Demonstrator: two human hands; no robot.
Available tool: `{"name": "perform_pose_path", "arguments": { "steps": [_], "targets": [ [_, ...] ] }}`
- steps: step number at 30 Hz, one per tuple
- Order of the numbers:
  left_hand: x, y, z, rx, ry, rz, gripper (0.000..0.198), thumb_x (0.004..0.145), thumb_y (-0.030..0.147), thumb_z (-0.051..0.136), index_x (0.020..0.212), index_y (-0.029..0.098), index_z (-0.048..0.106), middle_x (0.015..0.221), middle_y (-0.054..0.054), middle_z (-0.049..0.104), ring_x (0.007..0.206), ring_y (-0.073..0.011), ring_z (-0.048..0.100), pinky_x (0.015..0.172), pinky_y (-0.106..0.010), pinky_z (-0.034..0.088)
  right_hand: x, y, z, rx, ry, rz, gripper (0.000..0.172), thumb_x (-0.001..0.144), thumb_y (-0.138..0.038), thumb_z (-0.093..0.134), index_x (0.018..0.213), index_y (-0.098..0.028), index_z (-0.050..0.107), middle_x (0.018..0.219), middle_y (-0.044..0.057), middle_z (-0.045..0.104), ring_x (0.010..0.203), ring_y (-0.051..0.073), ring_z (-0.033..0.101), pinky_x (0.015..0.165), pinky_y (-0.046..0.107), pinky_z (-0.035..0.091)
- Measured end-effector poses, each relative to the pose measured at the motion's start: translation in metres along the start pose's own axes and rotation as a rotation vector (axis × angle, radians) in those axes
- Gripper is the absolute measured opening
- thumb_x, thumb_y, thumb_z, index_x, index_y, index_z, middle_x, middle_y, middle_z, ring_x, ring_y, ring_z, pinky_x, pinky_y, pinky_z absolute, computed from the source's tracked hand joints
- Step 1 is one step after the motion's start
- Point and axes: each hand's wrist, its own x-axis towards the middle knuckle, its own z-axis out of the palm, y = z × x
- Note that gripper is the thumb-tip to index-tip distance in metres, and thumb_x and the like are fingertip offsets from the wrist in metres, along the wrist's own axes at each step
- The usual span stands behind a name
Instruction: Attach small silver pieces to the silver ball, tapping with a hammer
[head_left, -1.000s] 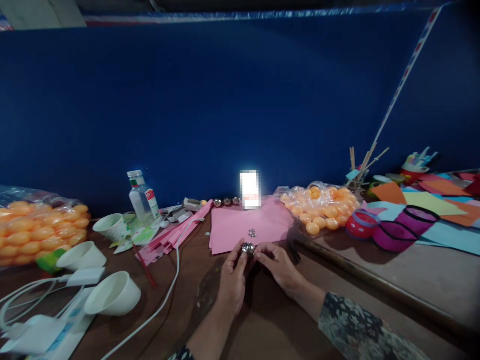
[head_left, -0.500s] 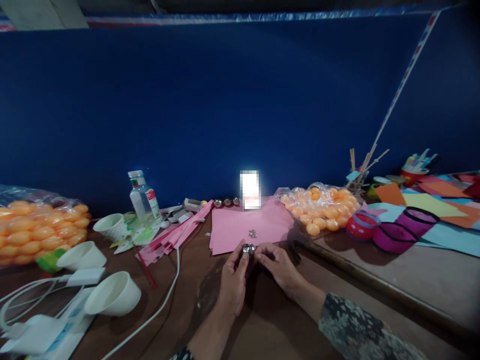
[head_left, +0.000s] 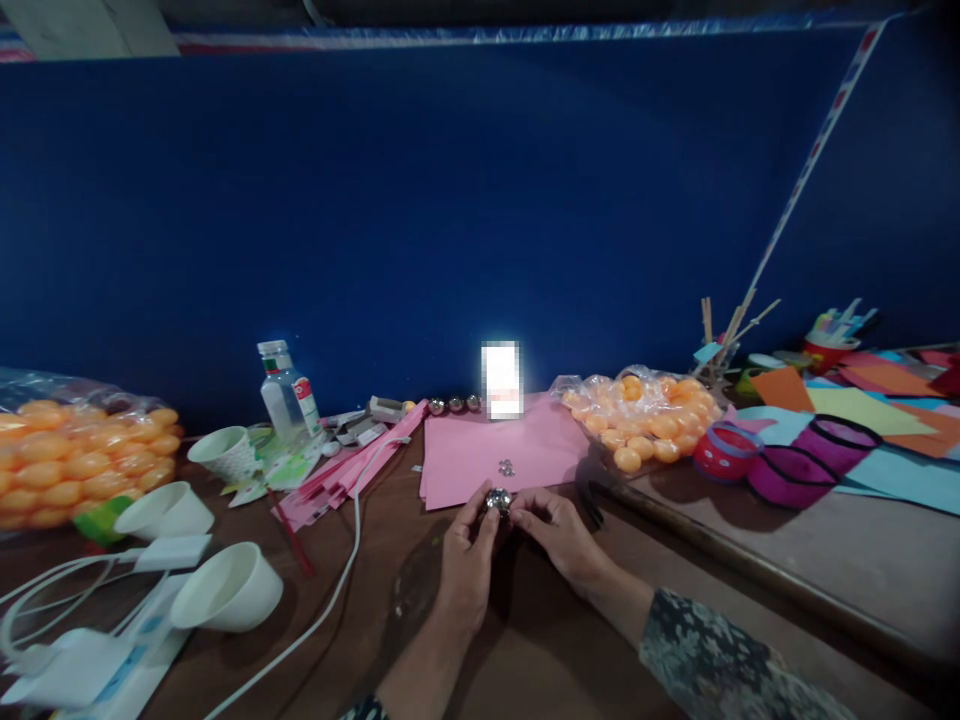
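A shiny silver ball [head_left: 498, 501] with a faceted-looking surface is gripped between the thumb and fingers of my left hand [head_left: 468, 550]. My right hand [head_left: 553, 533] is closed in a pinch, its fingertips at the ball's right side; whether a small piece sits between them is hidden. Just beyond the ball, a little cluster of small silver pieces [head_left: 506, 467] lies on pink paper sheets [head_left: 469, 455]. Similar silver balls [head_left: 456, 405] stand in a row at the paper's back edge, beside a bright, blurred-out upright panel [head_left: 502, 380].
A hammer [head_left: 675, 525] lies to the right, its head near my right hand. Bags of orange balls [head_left: 637, 415] flank the workspace. Leftward are paper cups [head_left: 227, 588], a plastic bottle [head_left: 289, 395], pink strips [head_left: 352, 475] and a white cable [head_left: 352, 545]. Purple cups [head_left: 795, 472] stand right.
The silver ball has turned slightly between my fingers, and its face catches the light differently. Both hands stay in nearly the same place.
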Motion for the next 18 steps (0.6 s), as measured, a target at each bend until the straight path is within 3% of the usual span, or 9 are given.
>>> {"name": "perform_pose_path", "arguments": {
  "steps": [18],
  "targets": [
    [0.0012, -0.0034, -0.0030, -0.021, -0.058, -0.003, 0.050, 0.071, 0.027, 0.063, 0.119, 0.021, 0.050, 0.114, -0.008, 0.059, 0.106, -0.0213, 0.053, 0.095, -0.037, 0.038, -0.0002, 0.0041, -0.0008, 0.030, 0.008, 0.012, 0.024, 0.074, -0.038, 0.058, 0.073, -0.014, 0.061, 0.070, 0.001, 0.059, 0.068, 0.014, 0.051, 0.066, 0.024, 0.040]
  ]
}}
